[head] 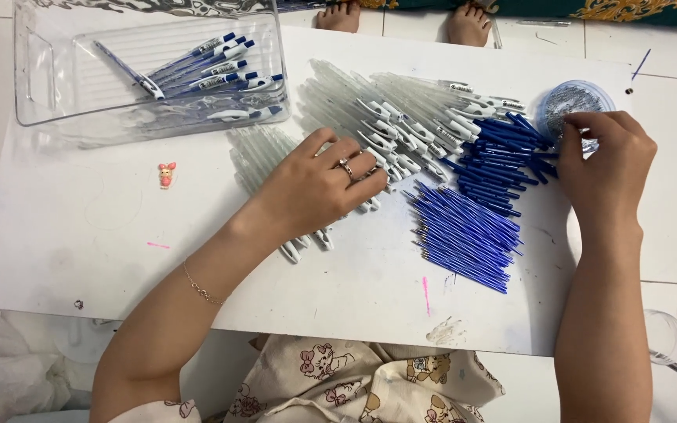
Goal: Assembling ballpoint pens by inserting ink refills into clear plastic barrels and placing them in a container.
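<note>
Blue refills (465,236), clear barrels (370,110)

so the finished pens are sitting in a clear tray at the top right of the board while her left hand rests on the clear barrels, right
Not quite: the clear tray holding the finished pens sits at the top left of the white board, not the top right. The head view shows it. The left hand does rest on the clear barrels.

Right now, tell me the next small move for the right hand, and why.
Probably lift the right hand back from the round container of small metal parts with one part pinched. Its fingertips are at the container's edge beside the blue caps, while the left hand rests on the clear pen barrels.
</note>
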